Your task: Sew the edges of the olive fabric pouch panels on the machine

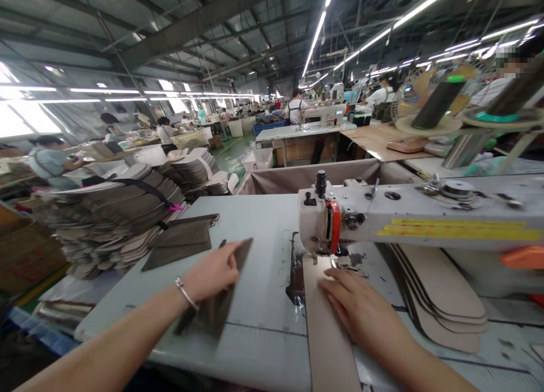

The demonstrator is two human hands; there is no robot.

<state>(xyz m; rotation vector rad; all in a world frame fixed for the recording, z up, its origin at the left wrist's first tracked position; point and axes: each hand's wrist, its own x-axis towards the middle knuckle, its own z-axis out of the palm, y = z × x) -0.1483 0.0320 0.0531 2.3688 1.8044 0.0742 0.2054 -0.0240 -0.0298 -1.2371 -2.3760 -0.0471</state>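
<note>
My left hand (215, 273), wearing a bracelet, pinches a dark grey-brown fabric piece (216, 318) over the left part of the sewing table (259, 278). The piece is smeared by motion, and my hand covers part of it. A long beige panel (330, 341) lies under the presser foot of the sewing machine (408, 205) and runs toward me. On its right edge, close to the foot, my right hand (361, 304) rests flat with fingers stretched out. Another dark fabric piece (181, 242) lies beyond my left hand.
Rounded beige panels (446, 293) are stacked right of the needle, beneath the machine arm. Tall piles of cut pieces (114, 211) stand left of the table. Behind the machine is a fabric-lined bin (276, 181). Thread cones (440, 103) rise at right; other people work farther off.
</note>
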